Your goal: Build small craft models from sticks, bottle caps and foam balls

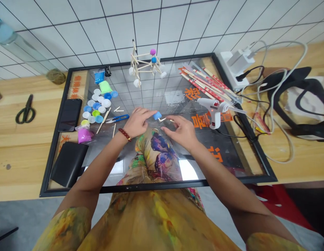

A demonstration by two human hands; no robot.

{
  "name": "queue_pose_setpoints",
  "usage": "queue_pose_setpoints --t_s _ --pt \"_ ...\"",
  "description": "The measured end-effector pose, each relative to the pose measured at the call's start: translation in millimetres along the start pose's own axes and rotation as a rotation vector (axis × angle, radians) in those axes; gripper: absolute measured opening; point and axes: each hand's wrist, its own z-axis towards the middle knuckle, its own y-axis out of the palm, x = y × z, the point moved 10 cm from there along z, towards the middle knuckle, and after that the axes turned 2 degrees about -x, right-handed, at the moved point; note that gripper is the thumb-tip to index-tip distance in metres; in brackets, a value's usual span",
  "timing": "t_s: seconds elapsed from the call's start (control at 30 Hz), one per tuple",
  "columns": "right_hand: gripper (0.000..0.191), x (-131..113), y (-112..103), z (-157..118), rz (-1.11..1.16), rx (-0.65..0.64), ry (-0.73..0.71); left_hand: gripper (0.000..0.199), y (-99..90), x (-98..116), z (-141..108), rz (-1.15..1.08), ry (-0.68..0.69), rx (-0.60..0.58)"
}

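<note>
My left hand point(137, 123), with a beaded bracelet on the wrist, has its fingertips on a small blue lump point(157, 115), perhaps modelling clay. A short pale wooden stick point(162, 119) juts from the lump's right side. On the other side, my right hand point(181, 130) is bent round the stick's end, its thumb and forefinger close to it; the exact grip is partly hidden. Farther back, by the wall, stands a frame of wooden sticks point(145, 71) with pink, blue and white lumps at its joints. Blue thread snips point(117, 118) lie left of my left hand.
A white glue gun point(214, 111) and red-wrapped chopsticks point(207, 82) lie right, near a power strip point(230, 69) with cables. Left are round clay pots point(96, 106), a pink clay bag point(85, 135), a phone point(70, 115), a black wallet point(69, 164) and scissors point(26, 111).
</note>
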Motion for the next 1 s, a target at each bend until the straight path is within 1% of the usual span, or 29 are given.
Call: queue_pose_setpoints --t_s 0.07,0.13,0.2,0.27,0.33,0.37,0.47,0.57,0.67,0.83,0.93,1.0 --pt "0.037 10.3 -4.5 3.4 0.112 0.027 0.042 0.056 -5.1 1.6 -11.5 0.035 -0.026 0.04" --pt "0.04 25.8 -8.9 9.0 0.234 0.043 0.138 0.053 -10.0 2.1 -16.5 0.031 -0.046 0.088" --pt "0.039 39.5 -10.8 15.2 0.3 0.025 0.251 0.061 -10.7 2.5 -14.0 0.001 -0.043 0.111" --pt "0.036 45.7 -11.9 21.8 0.295 -0.019 0.324 0.074 -5.4 2.6 -6.0 -0.035 -0.031 0.084" --pt "0.031 45.0 -13.6 29.1 0.246 -0.059 0.34 0.08 3.5 0.1 3.2 -0.062 -0.049 0.028" --pt "0.029 43.8 -14.3 32.6 0.214 -0.074 0.338 0.078 7.9 -1.9 6.9 -0.073 -0.07 0.002" --pt "0.029 43.4 -14.7 40.2 0.152 -0.092 0.345 0.056 16.4 -5.0 12.0 -0.091 -0.118 -0.032" --pt "0.034 46.4 -11.3 43.4 0.19 -0.095 0.368 0.035 14.4 -4.6 9.4 -0.096 -0.125 0.019" --pt "0.038 45.5 -4.8 44.3 0.267 -0.097 0.365 0.026 8.9 -3.7 4.6 -0.102 -0.107 0.087" --pt "0.045 36.1 15.5 43.0 0.4 -0.165 0.344 0.022 2.1 3.8 0.7 -0.186 -0.001 0.162" --pt "0.047 32.7 23.0 40.9 0.452 -0.185 0.376 0.023 -1.1 8.3 -0.6 -0.239 0.05 0.196" --pt "0.047 31.6 25.3 39.3 0.547 -0.174 0.408 0.023 -1.6 9.4 -1.0 -0.256 0.065 0.207"
